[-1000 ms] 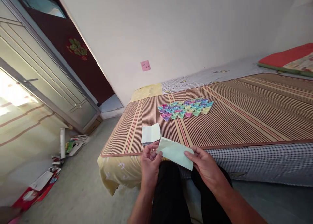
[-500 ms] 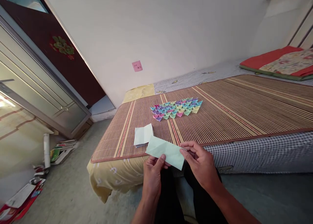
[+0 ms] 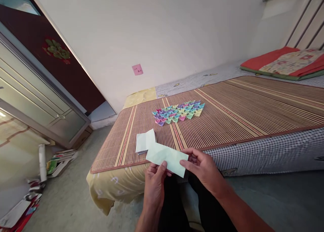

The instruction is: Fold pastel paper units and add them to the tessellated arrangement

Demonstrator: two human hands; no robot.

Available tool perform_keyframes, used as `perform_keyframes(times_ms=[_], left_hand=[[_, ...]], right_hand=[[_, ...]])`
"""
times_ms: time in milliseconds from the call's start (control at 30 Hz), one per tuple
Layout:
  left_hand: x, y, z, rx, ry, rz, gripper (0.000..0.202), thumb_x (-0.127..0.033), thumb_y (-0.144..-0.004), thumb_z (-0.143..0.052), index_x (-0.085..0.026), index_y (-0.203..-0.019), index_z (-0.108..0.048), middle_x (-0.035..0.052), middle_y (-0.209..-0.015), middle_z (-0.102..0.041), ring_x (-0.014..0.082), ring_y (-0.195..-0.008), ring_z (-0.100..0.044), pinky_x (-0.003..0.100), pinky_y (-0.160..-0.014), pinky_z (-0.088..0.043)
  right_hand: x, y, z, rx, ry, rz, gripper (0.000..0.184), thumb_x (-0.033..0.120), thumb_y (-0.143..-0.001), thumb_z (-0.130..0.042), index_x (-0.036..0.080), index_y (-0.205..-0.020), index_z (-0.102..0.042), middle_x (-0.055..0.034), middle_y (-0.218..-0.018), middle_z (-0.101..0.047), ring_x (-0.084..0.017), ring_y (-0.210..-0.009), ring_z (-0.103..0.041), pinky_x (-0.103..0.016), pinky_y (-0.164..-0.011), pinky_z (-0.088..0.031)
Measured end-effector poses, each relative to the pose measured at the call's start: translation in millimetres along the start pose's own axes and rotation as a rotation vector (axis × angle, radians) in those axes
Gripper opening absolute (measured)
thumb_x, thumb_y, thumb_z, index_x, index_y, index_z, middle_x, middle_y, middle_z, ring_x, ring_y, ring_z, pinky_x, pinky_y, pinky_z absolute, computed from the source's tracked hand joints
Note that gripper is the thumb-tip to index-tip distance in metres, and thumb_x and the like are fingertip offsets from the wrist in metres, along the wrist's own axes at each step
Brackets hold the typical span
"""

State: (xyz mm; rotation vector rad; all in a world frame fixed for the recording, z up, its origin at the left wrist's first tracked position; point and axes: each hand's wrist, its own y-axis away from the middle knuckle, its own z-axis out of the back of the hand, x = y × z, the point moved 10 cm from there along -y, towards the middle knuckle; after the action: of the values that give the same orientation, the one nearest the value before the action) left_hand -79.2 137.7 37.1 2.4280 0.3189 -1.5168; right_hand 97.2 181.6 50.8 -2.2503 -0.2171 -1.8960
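Observation:
A pale green sheet of paper [image 3: 167,157], a creased long rectangle, is held over the bed's front edge. My left hand [image 3: 156,181] pinches its lower edge, thumb on top and fingers beneath. At the sheet's right end, my right hand [image 3: 202,168] grips it between thumb and fingers; part of those fingers is hidden behind the paper. Just behind the sheet lies a stack of pale paper [image 3: 142,142], its top piece creased and lifted at one side. Farther back, several rows of small folded paper boats [image 3: 177,113] in mixed pastel colours stand close together.
A striped bamboo mat [image 3: 225,113] covers the bed. A folded red floral quilt [image 3: 283,63] lies at the far right. A pink note [image 3: 137,69] is stuck to the wall. Papers and magazines [image 3: 59,162] lie on the floor at left, near the door [image 3: 48,100].
The view has shifted slightly to the right. Both hands still hold the green paper; its right end looks a little wider and less flatly closed than before.

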Motion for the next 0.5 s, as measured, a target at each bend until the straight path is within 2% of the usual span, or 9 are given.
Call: perform_keyframes(times_ms=[100, 267, 400, 500], left_hand=[[3.2, 2.6, -5.4, 0.017, 0.002, 0.019, 0.033, -0.035, -0.066, -0.093, -0.012, -0.085, -0.078, 0.005, -0.08, -0.074, 0.0091, -0.06, -0.057, 0.021, -0.057, -0.051], [9.5, 6.2, -11.4, 0.041, 0.054, 0.053, 0.03, -0.036, -0.071, -0.091, -0.012, -0.084, -0.077, 0.0039, -0.077, -0.072, 0.0099, -0.06, -0.058, 0.021, -0.055, -0.05], [20.0, 9.4, -22.0, 0.084, 0.175, 0.141, 0.037, -0.027, -0.073, -0.089, -0.014, -0.106, -0.076, 0.009, -0.096, -0.078, 0.0209, -0.086, -0.073, 0.028, -0.074, -0.059], [29.1, 11.0, -26.2, 0.076, 0.281, 0.234, 0.049, -0.022, -0.073, -0.088, -0.015, -0.119, -0.072, 0.0117, -0.104, -0.079, 0.0278, -0.101, -0.074, 0.036, -0.088, -0.06]], right_hand=[[5.8, 3.3, -6.8, -0.021, 0.042, 0.034, 0.024, 0.039, -0.077, -0.08, 0.02, -0.085, -0.07, -0.0025, -0.075, -0.073, -0.022, -0.071, -0.071, -0.029, -0.063, -0.057], [14.1, 9.0, -12.9, -0.005, 0.101, 0.057, 0.02, 0.04, -0.08, -0.076, 0.021, -0.083, -0.07, -0.0007, -0.068, -0.067, -0.022, -0.067, -0.067, -0.029, -0.061, -0.054], [19.9, 12.5, -15.2, 0.01, 0.122, 0.088, 0.019, 0.039, -0.083, -0.075, 0.021, -0.086, -0.07, -0.0007, -0.071, -0.067, -0.021, -0.069, -0.066, -0.028, -0.062, -0.053], [26.4, 13.9, -15.9, 0.029, 0.089, 0.115, 0.022, 0.042, -0.091, -0.067, 0.02, -0.089, -0.073, -0.0001, -0.07, -0.065, -0.019, -0.067, -0.063, -0.027, -0.062, -0.051]])
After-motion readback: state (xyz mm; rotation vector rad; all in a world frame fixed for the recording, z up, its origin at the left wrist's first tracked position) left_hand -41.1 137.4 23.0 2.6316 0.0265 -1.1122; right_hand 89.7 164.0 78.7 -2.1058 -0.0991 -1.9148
